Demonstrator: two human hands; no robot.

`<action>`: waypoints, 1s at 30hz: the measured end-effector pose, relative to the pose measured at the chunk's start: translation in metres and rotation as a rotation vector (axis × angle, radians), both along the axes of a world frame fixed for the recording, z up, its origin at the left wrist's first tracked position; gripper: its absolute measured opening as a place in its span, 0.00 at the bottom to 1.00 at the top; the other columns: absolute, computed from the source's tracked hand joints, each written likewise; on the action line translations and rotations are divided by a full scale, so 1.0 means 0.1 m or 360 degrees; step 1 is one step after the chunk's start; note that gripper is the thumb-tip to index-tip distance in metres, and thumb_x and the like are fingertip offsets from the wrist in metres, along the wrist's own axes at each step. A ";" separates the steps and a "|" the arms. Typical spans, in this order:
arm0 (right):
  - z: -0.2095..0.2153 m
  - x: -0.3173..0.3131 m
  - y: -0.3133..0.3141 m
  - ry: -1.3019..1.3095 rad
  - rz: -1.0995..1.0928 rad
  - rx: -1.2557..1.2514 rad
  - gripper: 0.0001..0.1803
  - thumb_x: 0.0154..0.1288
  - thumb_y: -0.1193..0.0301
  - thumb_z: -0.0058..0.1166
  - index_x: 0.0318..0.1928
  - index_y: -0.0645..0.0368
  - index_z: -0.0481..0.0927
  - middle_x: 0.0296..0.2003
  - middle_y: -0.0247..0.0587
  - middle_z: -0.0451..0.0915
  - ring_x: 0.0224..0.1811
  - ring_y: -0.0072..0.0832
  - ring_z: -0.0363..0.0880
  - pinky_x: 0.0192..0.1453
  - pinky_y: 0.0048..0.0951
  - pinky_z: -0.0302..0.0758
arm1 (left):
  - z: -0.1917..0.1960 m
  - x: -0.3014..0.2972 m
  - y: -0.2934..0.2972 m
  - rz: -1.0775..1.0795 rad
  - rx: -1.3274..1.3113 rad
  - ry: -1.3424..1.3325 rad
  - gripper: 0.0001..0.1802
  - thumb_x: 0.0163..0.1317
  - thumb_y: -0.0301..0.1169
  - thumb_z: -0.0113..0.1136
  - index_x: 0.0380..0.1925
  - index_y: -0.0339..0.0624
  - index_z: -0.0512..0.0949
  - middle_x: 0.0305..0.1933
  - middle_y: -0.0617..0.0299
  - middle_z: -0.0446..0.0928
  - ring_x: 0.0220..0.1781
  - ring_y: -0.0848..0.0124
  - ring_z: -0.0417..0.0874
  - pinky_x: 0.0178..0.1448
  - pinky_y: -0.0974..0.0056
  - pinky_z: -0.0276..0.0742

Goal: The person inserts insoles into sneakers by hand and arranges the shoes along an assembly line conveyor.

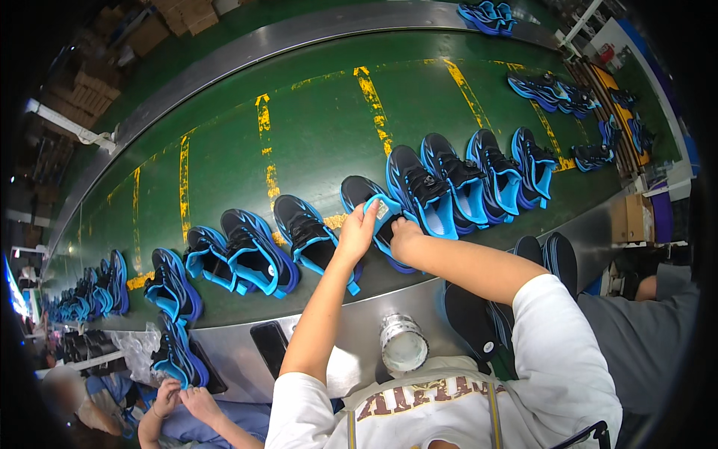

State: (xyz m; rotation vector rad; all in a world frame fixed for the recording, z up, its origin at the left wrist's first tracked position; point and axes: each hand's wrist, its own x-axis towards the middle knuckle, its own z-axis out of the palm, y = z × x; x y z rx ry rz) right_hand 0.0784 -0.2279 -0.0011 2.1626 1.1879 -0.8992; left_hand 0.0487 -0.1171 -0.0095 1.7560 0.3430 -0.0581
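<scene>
A black and blue sneaker [357,187] rests on the green conveyor belt in front of me, its opening toward me. My left hand [357,233] is closed, pinching the light-blue lined collar or tongue at the shoe's opening. At the opening's right side, my right hand [407,241] is closed with its fingertips partly inside the shoe. What those fingertips grip is hidden. Just right of it stands another black and blue sneaker [410,172], and to the left a similar sneaker [299,224] faces the same way.
Several matching sneakers line the belt [314,135] on both sides. On the metal ledge [314,329] nearest me are a jar of white substance [404,344], a dark phone [269,346] and black insoles [467,318]. At lower left, a co-worker's hands [183,398] work beside a sneaker [178,355].
</scene>
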 end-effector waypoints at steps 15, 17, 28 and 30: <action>-0.09 0.18 0.00 0.0227 0.0550 0.0086 0.14 0.47 0.71 0.49 0.37 0.60 0.78 0.42 0.45 0.75 0.47 0.35 0.71 0.48 0.31 0.67 | 0.07 0.02 -0.10 0.0432 0.0792 -0.0373 0.16 0.52 0.35 0.55 0.38 0.39 0.67 0.15 0.63 0.61 0.18 0.69 0.67 0.24 0.68 0.62; -0.16 0.18 0.01 0.0144 0.0610 0.0143 0.14 0.46 0.70 0.50 0.37 0.60 0.78 0.42 0.45 0.75 0.46 0.34 0.71 0.49 0.31 0.66 | 0.06 0.03 -0.06 0.0134 0.1594 -0.0904 0.14 0.50 0.33 0.55 0.37 0.41 0.68 0.19 0.60 0.65 0.19 0.63 0.69 0.23 0.64 0.64; 0.49 0.02 -0.23 0.0715 -0.0028 0.0105 0.29 0.56 0.58 0.22 0.39 0.68 0.74 0.32 0.52 0.76 0.46 0.34 0.71 0.66 0.38 0.36 | 0.09 0.05 0.11 -0.0586 0.1302 -0.0487 0.18 0.47 0.36 0.59 0.28 0.37 0.62 0.29 0.51 0.66 0.28 0.53 0.74 0.30 0.55 0.71; 0.36 -0.09 -0.29 0.0571 -0.0052 0.0213 0.29 0.56 0.58 0.23 0.37 0.68 0.74 0.31 0.52 0.76 0.46 0.33 0.71 0.66 0.37 0.35 | 0.06 0.04 0.08 -0.0607 0.1284 -0.0500 0.16 0.48 0.35 0.57 0.28 0.38 0.62 0.28 0.50 0.66 0.28 0.53 0.74 0.29 0.55 0.71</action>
